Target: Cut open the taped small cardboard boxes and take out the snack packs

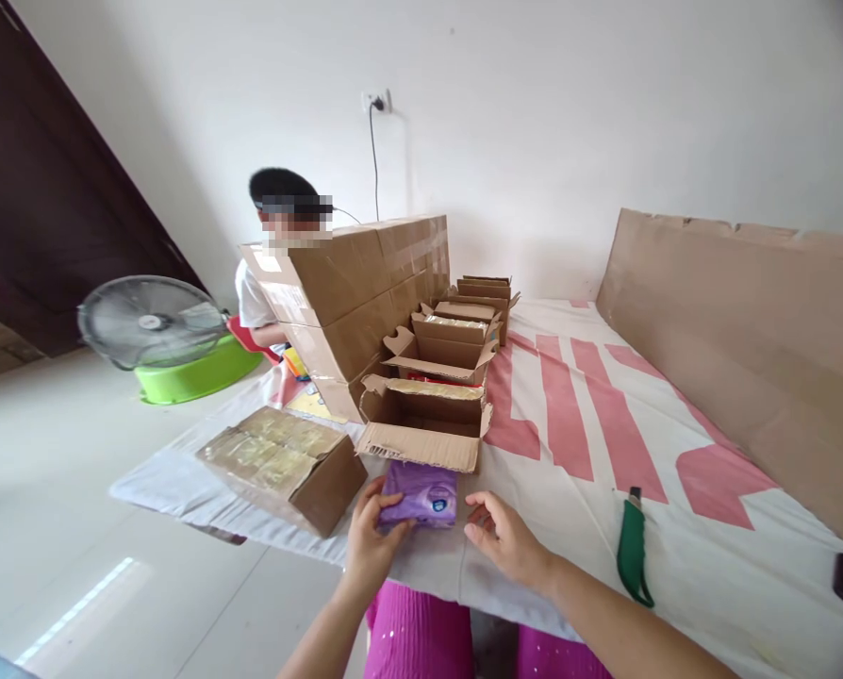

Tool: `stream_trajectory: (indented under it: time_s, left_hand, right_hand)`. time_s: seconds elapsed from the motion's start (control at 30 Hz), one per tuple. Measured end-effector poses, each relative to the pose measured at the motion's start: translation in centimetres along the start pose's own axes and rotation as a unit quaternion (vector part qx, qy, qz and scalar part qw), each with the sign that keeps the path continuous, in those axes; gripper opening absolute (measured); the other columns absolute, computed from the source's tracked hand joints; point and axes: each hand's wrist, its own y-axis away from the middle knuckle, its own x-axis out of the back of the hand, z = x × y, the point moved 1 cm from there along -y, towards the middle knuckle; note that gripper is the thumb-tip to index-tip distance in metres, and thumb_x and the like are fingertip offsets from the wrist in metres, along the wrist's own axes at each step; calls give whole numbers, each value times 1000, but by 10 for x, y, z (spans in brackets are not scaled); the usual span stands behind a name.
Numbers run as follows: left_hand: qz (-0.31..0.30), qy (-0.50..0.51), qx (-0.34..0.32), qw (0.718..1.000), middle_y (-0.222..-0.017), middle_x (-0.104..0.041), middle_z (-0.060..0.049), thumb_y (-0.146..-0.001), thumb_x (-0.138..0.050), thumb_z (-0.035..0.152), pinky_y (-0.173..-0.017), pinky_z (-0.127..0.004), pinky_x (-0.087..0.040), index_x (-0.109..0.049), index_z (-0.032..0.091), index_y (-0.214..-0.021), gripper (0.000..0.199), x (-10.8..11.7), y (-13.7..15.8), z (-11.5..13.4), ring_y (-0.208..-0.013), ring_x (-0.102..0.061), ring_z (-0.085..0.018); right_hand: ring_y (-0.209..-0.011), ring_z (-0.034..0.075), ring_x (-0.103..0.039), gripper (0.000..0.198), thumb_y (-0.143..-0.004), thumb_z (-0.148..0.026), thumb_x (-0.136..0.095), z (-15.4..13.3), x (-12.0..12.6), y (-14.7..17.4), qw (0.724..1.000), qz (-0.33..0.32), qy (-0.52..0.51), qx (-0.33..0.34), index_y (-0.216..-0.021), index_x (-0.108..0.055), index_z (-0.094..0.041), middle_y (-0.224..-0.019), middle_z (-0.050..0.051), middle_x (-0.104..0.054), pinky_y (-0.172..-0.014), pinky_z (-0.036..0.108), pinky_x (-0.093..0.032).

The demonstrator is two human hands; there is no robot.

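Observation:
A flat purple packet (421,492) with a white and blue logo lies at the near edge of the table, against the front of an open cardboard box (418,443). My left hand (377,528) grips its left side, fingers on top and thumb along the near edge. Just right of the packet is my right hand (503,538), its fingers curved and apart with nothing between them. To the left of my left hand sits a taped, closed cardboard box (326,486).
More open boxes (450,354) stand in a row behind. Stacked cartons (351,311) form a wall on the left, with a person (256,292) beyond it. A green-handled cutter (632,547) lies at right, near a large cardboard sheet (739,349). A fan (153,322) stands left.

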Motion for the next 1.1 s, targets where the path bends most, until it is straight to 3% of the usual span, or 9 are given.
stream_trajectory:
  time_s: [0.1, 0.23, 0.37, 0.47, 0.63, 1.1]
  left_hand:
    - [3, -21, 11, 1000, -127, -55, -13, -68, -70, 35, -103, -52, -45, -65, 20, -90, 27, 3, -7, -13, -121, -55, -34]
    - [-35, -58, 15, 998, -131, -54, -12, -70, -67, 28, -103, -50, -45, -62, 21, -95, 26, 1, -13, -5, -122, -56, -32]
    - [-91, -114, 46, 988, -148, -40, -9, -63, -75, 24, -105, -43, -45, -53, 25, -125, 66, -6, -16, 14, -129, -50, -32]
    - [-123, -157, 93, 976, -153, -33, -10, -68, -73, 26, -103, -42, -45, -46, 27, -137, 74, -11, -18, 25, -131, -49, -32]
    - [-130, -164, 129, 969, -148, -41, -11, -70, -70, 23, -103, -43, -44, -46, 27, -138, 71, -16, -26, 31, -129, -50, -33]
    - [-115, -121, 84, 982, -135, -49, -11, -62, -74, 15, -104, -43, -44, -53, 22, -133, 75, -39, -79, 19, -122, -54, -30]
  right_hand:
    - [-83, 18, -61, 21, -86, -30, -55, 13, 1, -4, 1000, 16, 5, 7, -105, -55, -20, -95, 6, -65, -76, 33, -50]
    - [-76, 16, -59, 13, -88, -25, -51, 18, 1, -2, 1000, 17, 10, 11, -98, -56, -19, -88, 5, -64, -71, 30, -49]
    - [-75, 15, -58, 10, -84, -17, -53, 16, -1, 0, 998, 4, 56, 26, -93, -57, -19, -87, 3, -62, -69, 27, -46]
    - [-75, 14, -58, 12, -83, -14, -54, 16, -1, 0, 997, -1, 69, 29, -92, -58, -20, -88, 3, -62, -69, 26, -46]
    - [-77, 15, -58, 13, -82, -13, -54, 14, 1, 0, 996, -8, 79, 41, -93, -59, -20, -87, 2, -61, -71, 26, -46]
    - [-78, 16, -58, 13, -83, -15, -53, 12, 5, 0, 996, -28, 67, 52, -93, -58, -21, -88, 3, -61, -73, 28, -47]
